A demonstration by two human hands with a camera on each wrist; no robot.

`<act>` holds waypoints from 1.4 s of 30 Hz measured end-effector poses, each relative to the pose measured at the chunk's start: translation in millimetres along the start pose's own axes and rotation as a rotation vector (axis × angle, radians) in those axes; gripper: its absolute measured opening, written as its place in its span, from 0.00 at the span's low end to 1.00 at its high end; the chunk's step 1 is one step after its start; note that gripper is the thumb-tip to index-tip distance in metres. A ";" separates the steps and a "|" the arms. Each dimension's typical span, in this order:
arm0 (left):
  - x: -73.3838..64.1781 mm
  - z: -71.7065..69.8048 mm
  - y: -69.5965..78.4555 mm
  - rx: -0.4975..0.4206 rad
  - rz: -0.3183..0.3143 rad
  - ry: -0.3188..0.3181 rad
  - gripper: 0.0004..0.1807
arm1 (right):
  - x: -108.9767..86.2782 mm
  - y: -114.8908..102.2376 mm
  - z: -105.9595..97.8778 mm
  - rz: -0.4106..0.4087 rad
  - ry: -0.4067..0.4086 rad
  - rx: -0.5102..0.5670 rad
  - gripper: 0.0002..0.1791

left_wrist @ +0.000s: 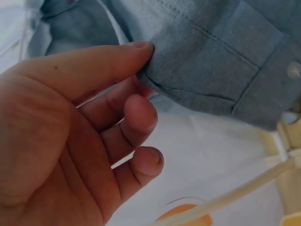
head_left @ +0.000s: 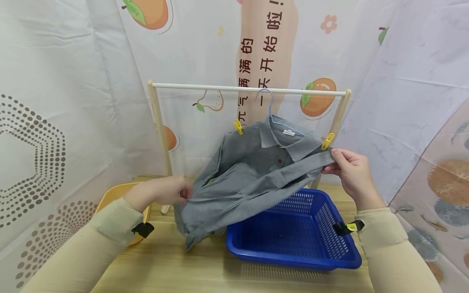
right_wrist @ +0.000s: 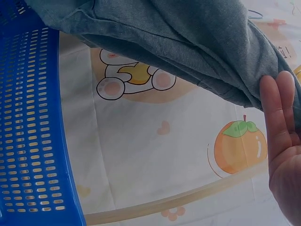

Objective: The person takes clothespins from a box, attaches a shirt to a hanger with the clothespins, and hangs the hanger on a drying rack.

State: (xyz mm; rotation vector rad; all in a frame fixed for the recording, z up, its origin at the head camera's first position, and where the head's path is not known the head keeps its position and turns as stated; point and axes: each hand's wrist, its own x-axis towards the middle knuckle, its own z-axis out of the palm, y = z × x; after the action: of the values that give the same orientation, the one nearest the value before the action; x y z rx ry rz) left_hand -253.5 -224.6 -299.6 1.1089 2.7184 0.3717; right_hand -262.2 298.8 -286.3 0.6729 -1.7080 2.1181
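Observation:
A grey-blue button shirt hangs on a light blue hanger, whose hook meets the rack's rail. Yellow clothespins sit at both shoulders, one on the left and one on the right. At the shirt's left side my left hand pinches the cloth between thumb and forefinger, near a buttoned cuff. My right hand pinches the sleeve just below the right clothespin, drawing it out sideways; its thumb is out of sight in the right wrist view.
Under the shirt stands a blue plastic basket, partly covered by the cloth. A yellow basin is behind my left forearm. The rack's wooden posts rise from the wood-grain tabletop, with printed curtains around.

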 end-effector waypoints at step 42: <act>18.0 41.2 -8.4 0.027 -0.004 0.016 0.09 | -4.8 0.9 -2.0 -0.016 -0.003 -0.014 0.11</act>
State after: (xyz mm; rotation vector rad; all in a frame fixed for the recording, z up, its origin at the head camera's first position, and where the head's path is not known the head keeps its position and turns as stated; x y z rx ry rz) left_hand -261.0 -211.1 -342.6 1.1114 2.7466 0.3456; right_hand -259.0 300.7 -290.1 0.6839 -1.7126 2.0933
